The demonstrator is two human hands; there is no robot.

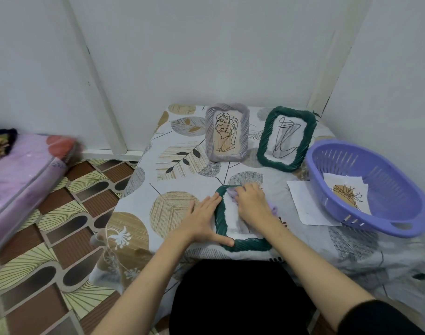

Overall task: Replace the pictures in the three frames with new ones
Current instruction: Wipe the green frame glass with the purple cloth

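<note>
A dark green frame (221, 213) lies flat on the table in front of me. My left hand (201, 220) rests flat against its left side, fingers straight, thumb along the bottom edge. My right hand (251, 205) presses a lilac cloth (233, 192) on the frame's glass, fingers curled over it. At the back a grey frame (227, 132) and a second green frame (286, 139) stand upright, each with a line drawing inside. A leaf picture (350, 195) lies in the purple basket (366, 187). A white sheet (303, 204) lies partly under the basket.
The table wears a leaf-print cloth (177, 180) and stands in a white wall corner. A pink mattress (25, 175) sits at the left over a patterned floor (56, 250). My dark lap is at the table's front edge.
</note>
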